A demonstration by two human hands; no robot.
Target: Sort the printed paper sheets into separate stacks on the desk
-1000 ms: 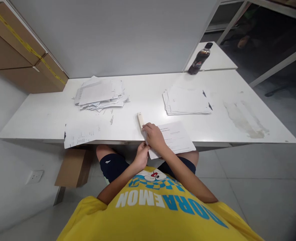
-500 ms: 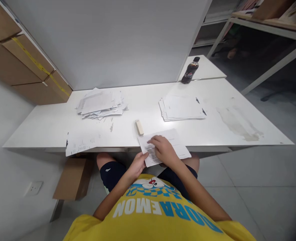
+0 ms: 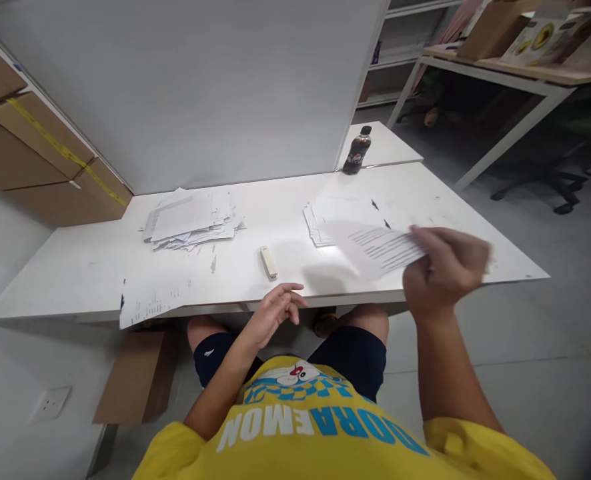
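My right hand (image 3: 445,267) pinches the edge of a printed paper sheet (image 3: 378,250), which is raised and partly covers the right paper stack (image 3: 325,210). The sheet is blurred. Over the desk's front edge, my left hand (image 3: 278,310) has its fingers apart and nothing in it. Just beyond it a cream stapler-like object (image 3: 269,263) lies on the white desk (image 3: 255,207). A taller, uneven paper stack (image 3: 190,220) is at the back left. One loose sheet (image 3: 150,297) overhangs the front edge at the left.
A dark drink bottle (image 3: 357,151) stands at the back right beside the grey partition (image 3: 200,87). Cardboard boxes (image 3: 55,160) are piled at the left, with another box (image 3: 135,373) under the desk. A second table (image 3: 500,73) stands at the far right.
My right hand has carried the sheet off to the right and raised it. My left hand has let go of the sheet. The camera view has shifted slightly.
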